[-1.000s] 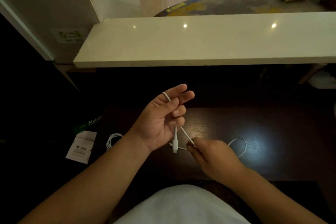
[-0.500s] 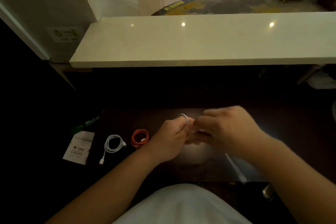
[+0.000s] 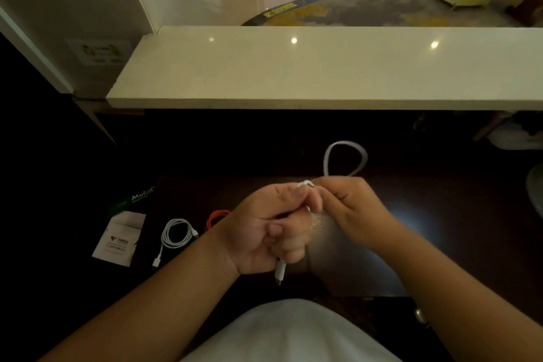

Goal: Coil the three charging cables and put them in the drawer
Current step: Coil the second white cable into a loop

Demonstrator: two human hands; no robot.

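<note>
My left hand [image 3: 270,229] is fisted around a white charging cable [image 3: 345,156]; the cable's plug hangs out below the fist. My right hand [image 3: 355,209] pinches the same cable just above the left fist, and a loop of it arcs up behind both hands. On the dark desk [image 3: 411,214] to the left lie a coiled white cable [image 3: 176,233], its plug trailing toward me, and a coiled orange cable [image 3: 216,217], partly hidden behind my left wrist. No drawer can be made out.
A white paper packet [image 3: 117,241] and a green-labelled box [image 3: 132,200] lie at the desk's left end. A pale stone counter [image 3: 323,73] overhangs the back of the desk. A round metal knob [image 3: 420,316] shows at the lower right.
Both hands have come together over the desk; my left hand closed from spread fingers into a fist around the cable, and my right hand has swung a new loop up behind them.
</note>
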